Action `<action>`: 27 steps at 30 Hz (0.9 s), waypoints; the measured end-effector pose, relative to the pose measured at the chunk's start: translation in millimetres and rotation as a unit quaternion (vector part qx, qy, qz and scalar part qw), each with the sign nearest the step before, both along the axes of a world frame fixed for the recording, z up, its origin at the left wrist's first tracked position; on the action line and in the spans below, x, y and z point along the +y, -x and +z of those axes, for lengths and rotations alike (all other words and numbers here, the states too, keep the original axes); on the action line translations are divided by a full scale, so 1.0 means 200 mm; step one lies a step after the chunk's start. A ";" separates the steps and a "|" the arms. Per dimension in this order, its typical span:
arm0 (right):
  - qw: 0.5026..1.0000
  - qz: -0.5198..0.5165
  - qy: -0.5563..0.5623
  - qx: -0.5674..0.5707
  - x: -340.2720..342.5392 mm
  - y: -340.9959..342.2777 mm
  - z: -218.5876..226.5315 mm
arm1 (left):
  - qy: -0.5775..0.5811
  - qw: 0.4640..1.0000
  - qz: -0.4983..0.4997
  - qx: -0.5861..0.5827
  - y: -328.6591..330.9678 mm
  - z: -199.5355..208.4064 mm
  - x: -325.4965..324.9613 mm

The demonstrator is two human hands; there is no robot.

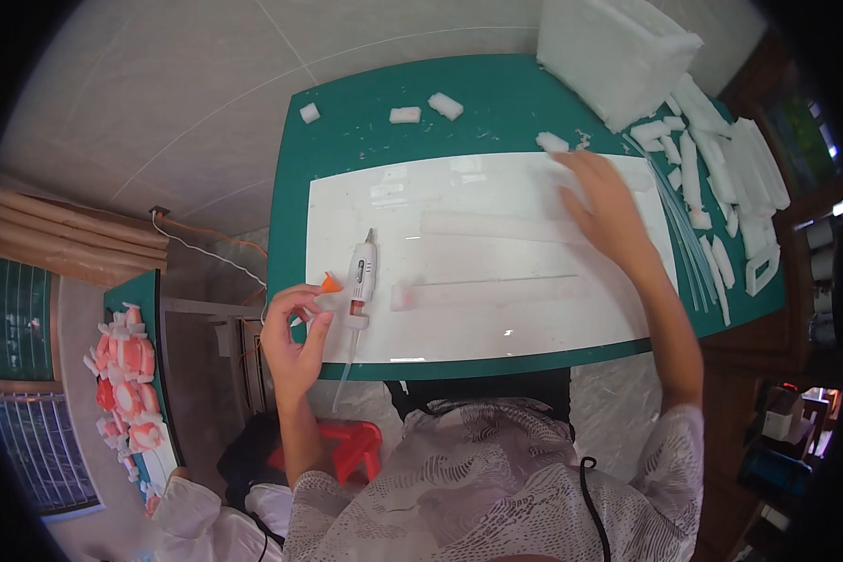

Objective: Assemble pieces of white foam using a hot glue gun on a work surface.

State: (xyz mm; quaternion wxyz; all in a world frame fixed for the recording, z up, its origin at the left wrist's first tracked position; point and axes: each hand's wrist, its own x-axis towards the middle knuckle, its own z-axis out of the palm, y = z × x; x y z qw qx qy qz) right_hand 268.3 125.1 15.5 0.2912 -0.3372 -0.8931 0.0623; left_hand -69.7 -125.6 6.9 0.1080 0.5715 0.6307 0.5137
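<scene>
Across the green counter (pixel 356 140) lay a white board (pixel 525 332), and we seemed to be at a reaching step, our right hand (pixel 605 204) blurred and open, its fingertips just beside a small foam chunk (pixel 552 142) at the board's far edge. Taking that chunk would probably have called for a light pinch, as foam likely dents easily. Our left hand (pixel 296 335) curled just left of the glue gun (pixel 362 270), an orange piece (pixel 330 283) by its fingertips, though we could not tell whether it gripped anything; two foam strips (pixel 496 226) lay between our hands.
</scene>
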 end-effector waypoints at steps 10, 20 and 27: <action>0.987 0.118 0.039 -0.099 0.69 1.13 -0.29 | 0.120 0.978 0.028 0.170 0.09 0.01 -0.10; 0.982 0.174 0.067 -0.022 0.44 0.64 0.05 | 0.218 0.928 -0.072 0.294 0.16 -0.04 0.06; 0.940 0.053 0.288 0.174 -0.02 -0.13 0.04 | 0.197 0.918 -0.105 0.328 0.15 -0.03 0.10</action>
